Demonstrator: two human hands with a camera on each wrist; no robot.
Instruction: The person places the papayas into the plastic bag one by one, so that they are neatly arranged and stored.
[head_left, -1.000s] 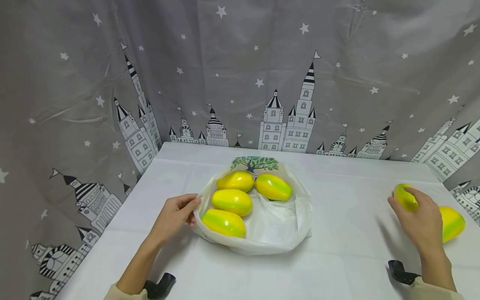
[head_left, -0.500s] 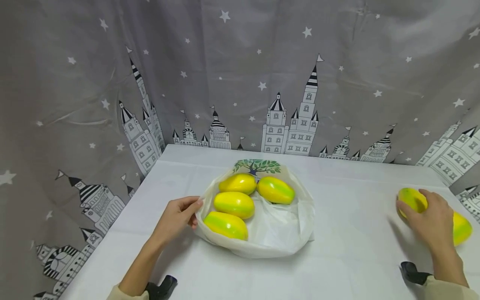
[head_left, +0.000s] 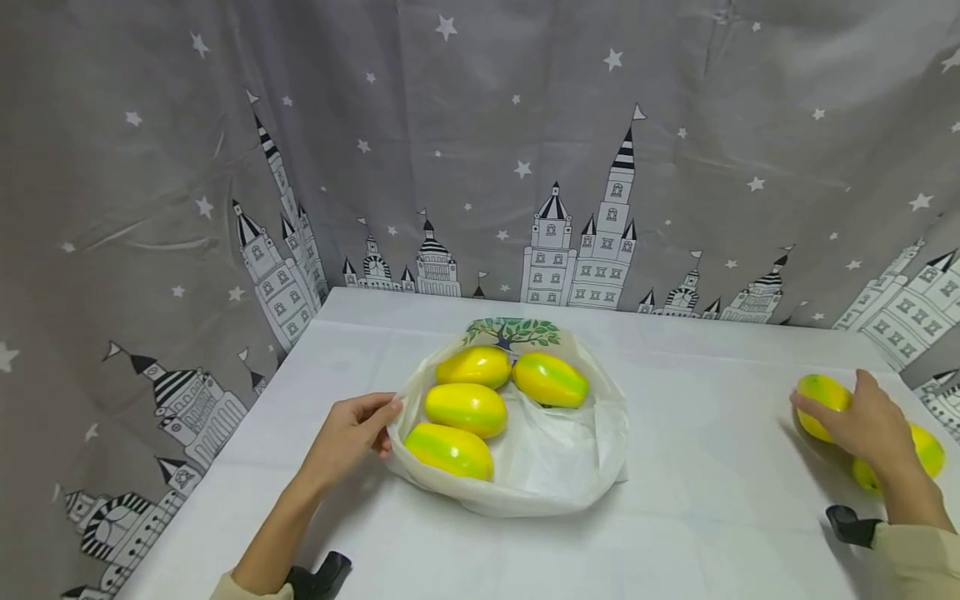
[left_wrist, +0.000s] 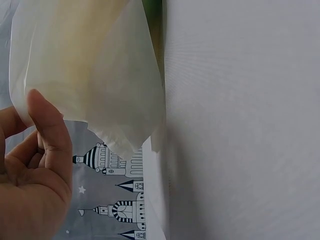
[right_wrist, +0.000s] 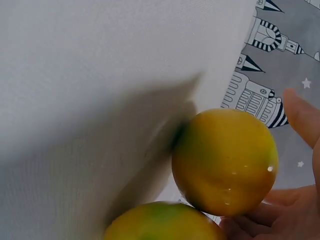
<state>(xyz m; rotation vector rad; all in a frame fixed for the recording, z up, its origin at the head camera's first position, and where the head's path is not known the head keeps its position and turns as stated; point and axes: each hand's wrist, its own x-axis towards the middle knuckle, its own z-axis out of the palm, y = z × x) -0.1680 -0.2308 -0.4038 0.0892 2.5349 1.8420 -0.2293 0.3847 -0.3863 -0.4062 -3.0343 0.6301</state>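
A white bag [head_left: 517, 502] with a printed tree lies open-mouthed at mid-table. Several glossy, oblong yellow-green fruits [head_left: 465, 410], like mangoes or small papayas, lie inside it. My left hand [head_left: 347, 437] pinches the bag's left rim between thumb and fingers; the left wrist view shows the thumb [left_wrist: 46, 117] against the thin sheet. Far right, my right hand [head_left: 881, 429] spreads around a loose fruit [head_left: 822, 404]. Its thumb stands apart from that fruit [right_wrist: 225, 160] in the right wrist view, the other fingers partly behind it. A second loose fruit [head_left: 928, 450] lies partly hidden under the right wrist.
A white cloth [head_left: 697, 467] covers the table. Behind and to the left hangs a grey curtain [head_left: 450, 125] printed with castles and stars. Black wrist mounts [head_left: 322, 575] sit at both cuffs.
My right hand has shifted right and its fingers have spread at the loose fruit, baring more of it. The left hand keeps its pinch on the bag. The head view has tilted slightly.
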